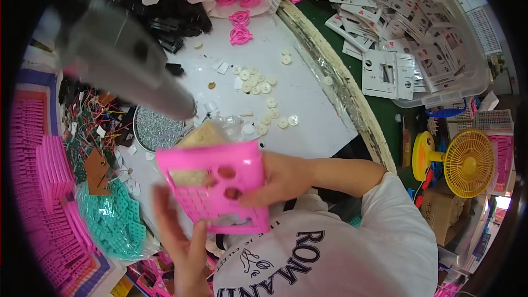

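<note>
A bright pink plastic casing, with round holes and a grid of slots, is tilted in front of me. My right hand grips it by its right side, the fingers curled around that edge. At its lower left is my left hand, thumb and fingers spread apart and partly blurred. The left thumb tip reaches the casing's lower edge; whether it touches cannot be told. Just behind the casing sits a beige block, partly hidden by it.
A blurred grey tapering cylinder hangs over a round tin of small metal pieces. White discs lie scattered on the table. Wires, a bag of teal parts and pink stacks fill the left. A bin of printed cards stands far right.
</note>
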Action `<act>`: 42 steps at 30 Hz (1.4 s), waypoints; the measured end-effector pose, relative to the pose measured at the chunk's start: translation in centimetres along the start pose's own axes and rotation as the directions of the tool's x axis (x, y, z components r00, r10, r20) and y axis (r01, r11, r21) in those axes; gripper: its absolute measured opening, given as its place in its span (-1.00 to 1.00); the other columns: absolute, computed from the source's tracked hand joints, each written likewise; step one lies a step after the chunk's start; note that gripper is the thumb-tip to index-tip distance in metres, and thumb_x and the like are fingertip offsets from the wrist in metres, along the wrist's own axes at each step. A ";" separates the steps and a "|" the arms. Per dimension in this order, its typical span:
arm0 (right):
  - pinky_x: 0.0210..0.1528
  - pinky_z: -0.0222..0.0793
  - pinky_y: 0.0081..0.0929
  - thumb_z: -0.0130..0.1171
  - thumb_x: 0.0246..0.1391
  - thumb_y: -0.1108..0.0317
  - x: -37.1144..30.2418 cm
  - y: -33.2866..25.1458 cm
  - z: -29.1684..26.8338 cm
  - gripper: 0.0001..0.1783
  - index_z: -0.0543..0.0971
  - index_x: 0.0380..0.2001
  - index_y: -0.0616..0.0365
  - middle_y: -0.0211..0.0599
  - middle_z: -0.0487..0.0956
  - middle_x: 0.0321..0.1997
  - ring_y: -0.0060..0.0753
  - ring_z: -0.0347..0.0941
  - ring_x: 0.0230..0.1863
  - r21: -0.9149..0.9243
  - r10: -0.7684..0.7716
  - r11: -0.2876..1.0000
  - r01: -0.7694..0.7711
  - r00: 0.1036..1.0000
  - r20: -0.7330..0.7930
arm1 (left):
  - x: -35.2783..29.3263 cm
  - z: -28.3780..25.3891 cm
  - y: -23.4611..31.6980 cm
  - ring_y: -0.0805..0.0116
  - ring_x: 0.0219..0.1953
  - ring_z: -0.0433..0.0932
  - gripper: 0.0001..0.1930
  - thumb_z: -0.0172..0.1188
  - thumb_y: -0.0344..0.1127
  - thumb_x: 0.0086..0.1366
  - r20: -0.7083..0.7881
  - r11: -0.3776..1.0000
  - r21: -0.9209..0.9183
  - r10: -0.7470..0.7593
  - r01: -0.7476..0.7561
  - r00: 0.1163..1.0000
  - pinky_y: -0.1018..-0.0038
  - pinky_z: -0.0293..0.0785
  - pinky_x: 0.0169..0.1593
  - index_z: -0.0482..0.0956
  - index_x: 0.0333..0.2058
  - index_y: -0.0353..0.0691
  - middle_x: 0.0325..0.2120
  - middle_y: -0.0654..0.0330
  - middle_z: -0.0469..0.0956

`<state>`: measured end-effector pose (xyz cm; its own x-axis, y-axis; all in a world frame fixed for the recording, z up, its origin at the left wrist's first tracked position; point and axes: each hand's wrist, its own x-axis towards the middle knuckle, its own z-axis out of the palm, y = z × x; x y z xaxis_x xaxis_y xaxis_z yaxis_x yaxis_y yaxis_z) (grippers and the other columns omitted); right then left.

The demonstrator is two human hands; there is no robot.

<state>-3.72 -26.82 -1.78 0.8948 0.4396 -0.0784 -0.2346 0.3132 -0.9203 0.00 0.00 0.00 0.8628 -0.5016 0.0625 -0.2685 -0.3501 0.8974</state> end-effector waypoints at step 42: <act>-0.17 0.40 -0.67 0.37 0.17 0.35 -1.0 -8.1 -20.7 -0.64 0.66 0.04 0.11 -0.49 0.69 -0.26 -0.73 0.52 -0.26 -0.720 -0.720 0.126 -0.682 0.436 -0.540 | 0.3 2.2 -1.4 0.21 0.19 0.29 -0.18 0.15 -0.54 0.26 -0.302 0.927 -0.361 -0.013 -0.102 0.953 0.33 0.20 0.30 -0.03 0.44 -0.42 0.12 0.03 0.21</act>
<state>5.16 -47.20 -2.14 0.7642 -0.4881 0.4217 -0.3665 -0.8665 -0.3389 -0.35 -1.41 -2.24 0.9554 -0.2344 0.1799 -0.1823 0.0116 0.9832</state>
